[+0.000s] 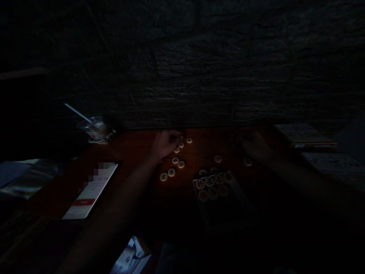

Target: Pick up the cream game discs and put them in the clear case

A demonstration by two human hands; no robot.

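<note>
My left hand (168, 142) rests over the wooden table with its fingers curled, beside several round pieces marked in red or black; whatever is between the fingertips is too dark to make out. Near those fingertips lie a piece (181, 145) and another (189, 140). My right hand (252, 144) is at the right, in deep shadow, its fingers hard to see. Just below it sits a loose piece (248, 162). A shallow box (205, 219) in the middle holds rows of pieces at its far end, with a few loose ones just beyond it.
At the left stand a plastic cup (98, 129) with a straw and a white printed sheet or device (91, 194). Boxes or booklets (305, 135) lie at the right. A stone wall (199, 68) rises behind the table (137, 142). A bluish box (131, 257) shows at the bottom.
</note>
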